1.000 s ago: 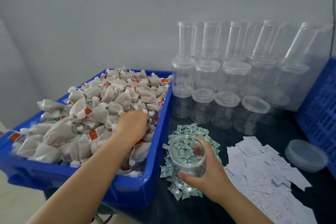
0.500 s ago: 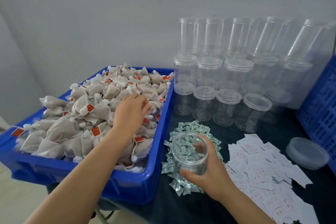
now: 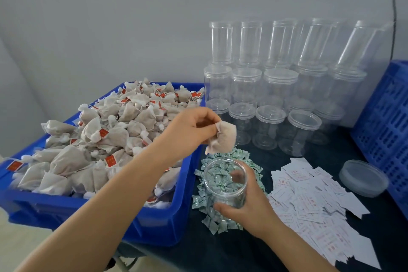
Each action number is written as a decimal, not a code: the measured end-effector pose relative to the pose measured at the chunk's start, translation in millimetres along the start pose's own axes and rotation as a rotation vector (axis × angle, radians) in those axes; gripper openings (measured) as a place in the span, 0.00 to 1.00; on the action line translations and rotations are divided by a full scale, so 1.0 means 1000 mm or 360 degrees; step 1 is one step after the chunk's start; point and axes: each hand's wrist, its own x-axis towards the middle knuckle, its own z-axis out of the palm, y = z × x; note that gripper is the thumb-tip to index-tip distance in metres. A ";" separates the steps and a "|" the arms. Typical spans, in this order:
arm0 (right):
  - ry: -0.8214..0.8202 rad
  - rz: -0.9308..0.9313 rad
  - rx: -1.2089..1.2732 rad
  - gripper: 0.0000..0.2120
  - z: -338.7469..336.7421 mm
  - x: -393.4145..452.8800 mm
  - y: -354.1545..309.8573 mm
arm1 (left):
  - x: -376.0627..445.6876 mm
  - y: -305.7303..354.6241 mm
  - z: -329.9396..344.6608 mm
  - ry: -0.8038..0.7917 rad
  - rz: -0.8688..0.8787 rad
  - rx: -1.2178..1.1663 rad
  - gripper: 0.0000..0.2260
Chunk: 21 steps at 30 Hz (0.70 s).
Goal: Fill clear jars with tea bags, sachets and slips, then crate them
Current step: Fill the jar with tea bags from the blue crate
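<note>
Left hand (image 3: pixel 189 130), fingers curled, pinches a tea bag (image 3: pixel 221 138) by its top; the bag hangs above the open clear jar (image 3: pixel 225 180), toward the jar's 12 o'clock. Right hand (image 3: pixel 247 207) grasps that jar from its 4 o'clock side, the jar standing upright on a heap of green-and-white sachets (image 3: pixel 220 223). At the jar's 9 o'clock, a blue bin (image 3: pixel 154 225) heaped with tea bags. At its 3 o'clock, scattered white paper slips (image 3: pixel 309 201) on the dark tabletop (image 3: pixel 220 254); beyond them a loose clear lid (image 3: pixel 364 178), just beside a blue crate (image 3: pixel 384 126). At 12 to 1 o'clock, stacked rows of lidded empty jars (image 3: pixel 271 86) against the wall.
</note>
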 end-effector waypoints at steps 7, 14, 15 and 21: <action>-0.0001 -0.0093 0.0094 0.42 0.001 0.001 -0.006 | -0.005 -0.017 0.029 -0.0298 -0.0029 0.0421 0.03; -0.0008 -0.0192 0.0189 0.37 -0.001 0.001 -0.009 | -0.012 -0.026 0.049 -0.0441 0.0152 0.1071 0.05; -0.0013 -0.0184 0.0201 0.38 0.000 0.001 -0.008 | -0.012 -0.027 0.050 -0.0471 0.0159 0.1121 0.05; -0.0018 -0.0186 0.0214 0.37 0.000 0.002 -0.006 | -0.010 -0.029 0.059 -0.0551 0.0145 0.1205 0.06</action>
